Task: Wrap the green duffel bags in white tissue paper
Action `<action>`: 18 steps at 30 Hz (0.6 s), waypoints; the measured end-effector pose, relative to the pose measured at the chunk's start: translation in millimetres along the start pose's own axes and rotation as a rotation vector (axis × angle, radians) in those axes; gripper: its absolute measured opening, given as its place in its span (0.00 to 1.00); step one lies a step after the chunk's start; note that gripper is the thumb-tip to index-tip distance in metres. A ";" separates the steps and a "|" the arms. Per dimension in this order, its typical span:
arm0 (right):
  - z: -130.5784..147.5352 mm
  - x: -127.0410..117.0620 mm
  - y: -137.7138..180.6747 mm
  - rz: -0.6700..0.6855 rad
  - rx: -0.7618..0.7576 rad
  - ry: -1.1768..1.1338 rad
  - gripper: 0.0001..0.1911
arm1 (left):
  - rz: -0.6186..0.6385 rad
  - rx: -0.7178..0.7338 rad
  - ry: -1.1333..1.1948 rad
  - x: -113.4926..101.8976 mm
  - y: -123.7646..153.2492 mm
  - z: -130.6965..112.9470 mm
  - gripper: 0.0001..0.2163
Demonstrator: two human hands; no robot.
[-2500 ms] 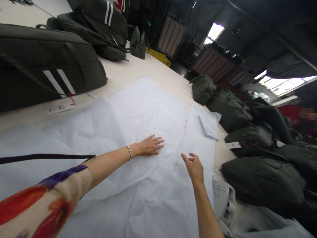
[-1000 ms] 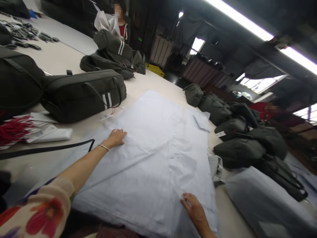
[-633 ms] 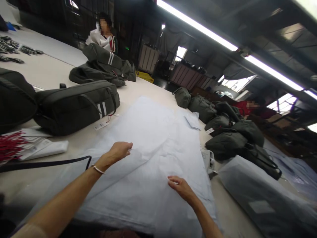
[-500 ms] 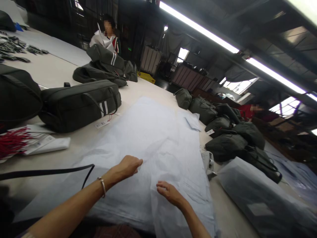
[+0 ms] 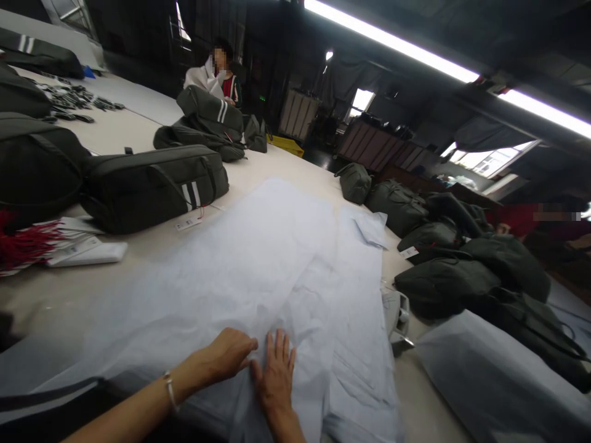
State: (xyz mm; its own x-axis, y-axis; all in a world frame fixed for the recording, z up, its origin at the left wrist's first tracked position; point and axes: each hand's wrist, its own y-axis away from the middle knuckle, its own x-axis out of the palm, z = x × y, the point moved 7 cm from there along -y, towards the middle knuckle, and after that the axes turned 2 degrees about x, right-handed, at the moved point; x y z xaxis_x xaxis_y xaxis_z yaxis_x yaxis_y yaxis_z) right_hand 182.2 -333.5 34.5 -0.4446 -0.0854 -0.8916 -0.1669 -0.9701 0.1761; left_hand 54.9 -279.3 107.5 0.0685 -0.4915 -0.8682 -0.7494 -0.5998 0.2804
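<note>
White plastic sheets [image 5: 258, 246] lie on the table [image 5: 318, 167], strip lights [image 5: 392, 39] overhead; left fingers [image 5: 241, 346] pinch plastic, right fingers [image 5: 279, 346] spread flat.

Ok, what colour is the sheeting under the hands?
Pale bluish-white; the sheeting shows best in the head view, the only one here.
</note>
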 end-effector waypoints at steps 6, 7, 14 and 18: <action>-5.9 -17.5 -8.1 0.057 0.006 -0.159 0.23 | 0.024 -0.029 0.145 -14.0 -1.7 1.7 0.16; -8.8 -24.4 -8.8 0.020 -0.031 -0.166 0.23 | 0.012 -0.034 0.189 -19.4 0.7 3.8 0.18; -35.1 -15.6 -14.0 -0.071 -0.187 -0.134 0.30 | -0.009 -0.030 0.297 -18.8 13.3 -3.1 0.22; -66.7 -31.9 -36.4 -0.193 0.108 -0.471 0.30 | 0.036 0.050 0.143 41.0 12.5 -20.8 0.22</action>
State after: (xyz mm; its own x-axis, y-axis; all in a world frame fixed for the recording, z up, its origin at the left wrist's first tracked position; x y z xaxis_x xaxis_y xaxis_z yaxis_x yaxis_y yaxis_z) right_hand 261.1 -310.7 28.7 -0.7408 0.2279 -0.6319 -0.3633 -0.9272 0.0915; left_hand 62.0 -320.0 83.8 0.1319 -0.5992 -0.7896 -0.7844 -0.5502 0.2865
